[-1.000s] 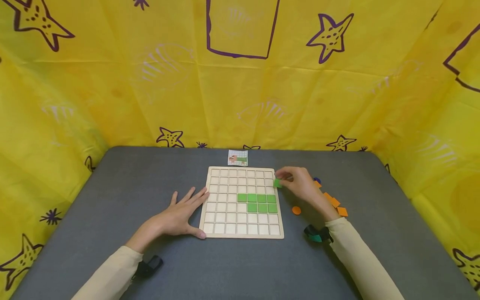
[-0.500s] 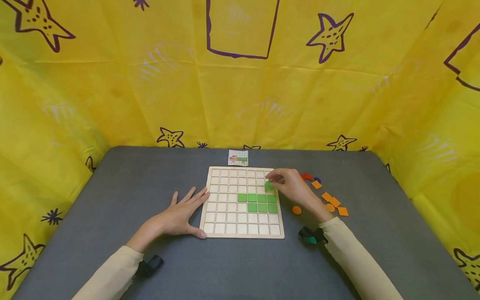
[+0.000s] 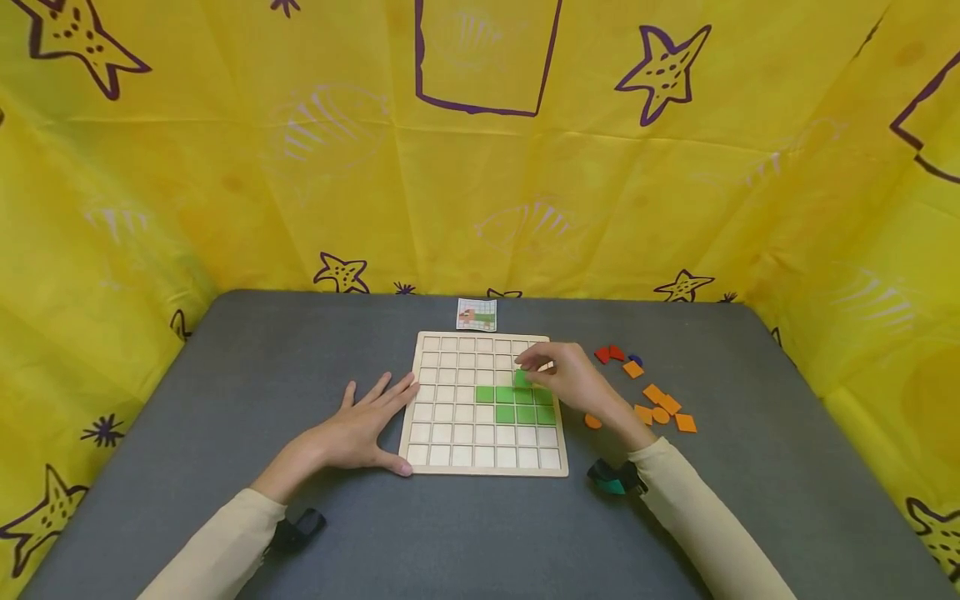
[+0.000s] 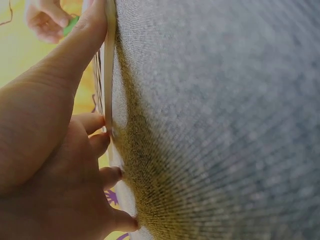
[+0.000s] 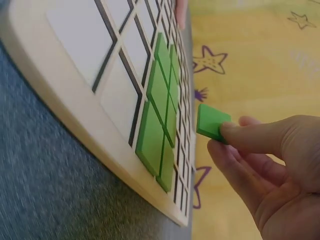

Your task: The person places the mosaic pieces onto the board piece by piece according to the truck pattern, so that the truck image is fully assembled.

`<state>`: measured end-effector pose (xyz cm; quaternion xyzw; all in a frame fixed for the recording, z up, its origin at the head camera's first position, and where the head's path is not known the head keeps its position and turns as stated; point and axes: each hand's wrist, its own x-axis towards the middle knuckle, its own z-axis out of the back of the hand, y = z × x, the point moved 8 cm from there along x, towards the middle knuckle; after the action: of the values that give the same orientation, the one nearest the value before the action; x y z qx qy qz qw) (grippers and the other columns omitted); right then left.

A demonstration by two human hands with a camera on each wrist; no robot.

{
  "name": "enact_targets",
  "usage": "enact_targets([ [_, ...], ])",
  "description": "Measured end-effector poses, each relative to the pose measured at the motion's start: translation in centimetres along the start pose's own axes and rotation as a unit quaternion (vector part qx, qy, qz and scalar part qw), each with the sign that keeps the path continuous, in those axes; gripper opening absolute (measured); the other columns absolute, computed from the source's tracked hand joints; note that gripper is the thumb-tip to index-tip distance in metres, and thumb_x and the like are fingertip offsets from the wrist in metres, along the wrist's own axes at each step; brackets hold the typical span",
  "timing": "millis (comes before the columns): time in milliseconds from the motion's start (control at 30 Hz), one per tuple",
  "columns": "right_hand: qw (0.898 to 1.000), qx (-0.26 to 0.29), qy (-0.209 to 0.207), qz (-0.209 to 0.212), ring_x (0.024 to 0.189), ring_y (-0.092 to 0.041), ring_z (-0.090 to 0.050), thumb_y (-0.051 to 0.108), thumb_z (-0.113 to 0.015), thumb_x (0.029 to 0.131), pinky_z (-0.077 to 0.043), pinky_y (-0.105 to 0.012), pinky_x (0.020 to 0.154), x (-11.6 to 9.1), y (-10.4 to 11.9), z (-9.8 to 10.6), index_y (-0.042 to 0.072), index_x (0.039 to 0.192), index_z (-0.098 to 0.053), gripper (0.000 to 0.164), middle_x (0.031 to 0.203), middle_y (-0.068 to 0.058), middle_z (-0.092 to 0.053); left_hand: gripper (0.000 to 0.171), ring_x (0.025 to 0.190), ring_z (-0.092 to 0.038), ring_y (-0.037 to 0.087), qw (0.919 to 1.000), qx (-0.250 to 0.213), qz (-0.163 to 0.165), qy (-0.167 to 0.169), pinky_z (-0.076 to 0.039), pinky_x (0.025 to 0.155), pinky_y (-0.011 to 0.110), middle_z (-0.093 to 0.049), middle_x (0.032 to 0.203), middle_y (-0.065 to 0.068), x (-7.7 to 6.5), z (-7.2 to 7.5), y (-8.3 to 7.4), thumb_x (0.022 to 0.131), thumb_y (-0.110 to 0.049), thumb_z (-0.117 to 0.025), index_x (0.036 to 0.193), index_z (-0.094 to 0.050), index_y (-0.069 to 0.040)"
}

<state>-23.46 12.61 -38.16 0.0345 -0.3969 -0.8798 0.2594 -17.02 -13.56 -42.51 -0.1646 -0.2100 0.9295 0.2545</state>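
A wooden grid board lies flat on the grey table, with several green square tiles set in two rows at its right side. Between thumb and fingers my right hand pinches another green tile, raised above the board just behind the upper green row. The right wrist view shows a gap between this tile and the board. My left hand rests at the board's left edge, fingers spread and straight, thumb at the near left corner. In the left wrist view its fingertips are right by the board's side.
A small card with a coloured grid picture lies behind the board. Right of the board are several orange pieces, red pieces and a blue piece. A yellow patterned cloth hangs around the table's back and sides.
My right hand has carried the green tile leftward from beyond the board's right edge to over the grid, uncovering the red and some orange pieces. My left hand has stayed put.
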Motion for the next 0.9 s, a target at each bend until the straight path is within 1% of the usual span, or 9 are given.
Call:
enact_targets([
  [133, 1.0, 0.01, 0.007, 0.005, 0.09, -0.017, -0.066, 0.0, -0.07, 0.088, -0.056, -0.032, 0.079, 0.0, 0.6, -0.5, 0.003, 0.108, -0.072, 0.02, 0.1, -0.004, -0.071, 0.117, 0.148, -0.004, 0.043, 1.0, 0.002, 0.002, 0.003, 0.003, 0.104, 0.075, -0.012, 0.164, 0.009, 0.1, -0.1, 0.1, 0.069, -0.061, -0.078, 0.157, -0.021, -0.009],
  [300, 1.0, 0.002, 0.008, 0.019, 0.088, -0.016, -0.066, -0.001, -0.071, 0.087, -0.056, -0.033, 0.078, -0.1, 1.3, -1.4, 0.003, 0.106, -0.073, 0.019, 0.098, -0.004, -0.072, 0.117, 0.148, -0.004, 0.043, 1.0, 0.003, 0.003, 0.004, 0.004, 0.104, 0.075, -0.012, 0.164, 0.009, 0.1, -0.1, 0.1, 0.07, -0.061, -0.078, 0.157, -0.021, -0.009],
  [500, 0.999, 0.0, 0.02, 0.044, 0.088, -0.016, -0.066, -0.002, -0.071, 0.087, -0.056, -0.029, 0.076, -0.1, 2.2, -2.9, 0.003, 0.103, -0.073, 0.017, 0.099, -0.005, -0.072, 0.116, 0.148, -0.004, 0.043, 1.0, 0.005, 0.002, 0.004, 0.003, 0.104, 0.075, -0.012, 0.164, 0.009, 0.0, 0.0, -0.2, 0.07, -0.059, -0.079, 0.157, -0.021, -0.009],
  [667, 0.998, -0.003, 0.03, 0.051, 0.087, -0.015, -0.065, -0.003, -0.071, 0.086, -0.055, -0.025, 0.074, 0.1, 2.7, -3.8, 0.004, 0.101, -0.073, 0.017, 0.097, -0.005, -0.072, 0.116, 0.148, -0.005, 0.043, 0.9999, 0.011, 0.0, 0.003, 0.002, 0.104, 0.075, -0.013, 0.164, 0.01, 0.1, 0.0, -0.3, 0.07, -0.059, -0.08, 0.157, -0.022, -0.009],
  [900, 0.998, 0.009, 0.036, 0.051, 0.087, -0.013, -0.065, -0.001, -0.072, 0.086, -0.055, -0.025, 0.075, 0.2, 3.2, -4.4, 0.005, 0.101, -0.073, 0.016, 0.096, -0.004, -0.072, 0.116, 0.148, -0.005, 0.043, 0.9999, 0.011, 0.006, 0.005, 0.003, 0.104, 0.075, -0.013, 0.164, 0.009, 0.1, 0.1, -0.2, 0.07, -0.058, -0.08, 0.157, -0.021, -0.009],
])
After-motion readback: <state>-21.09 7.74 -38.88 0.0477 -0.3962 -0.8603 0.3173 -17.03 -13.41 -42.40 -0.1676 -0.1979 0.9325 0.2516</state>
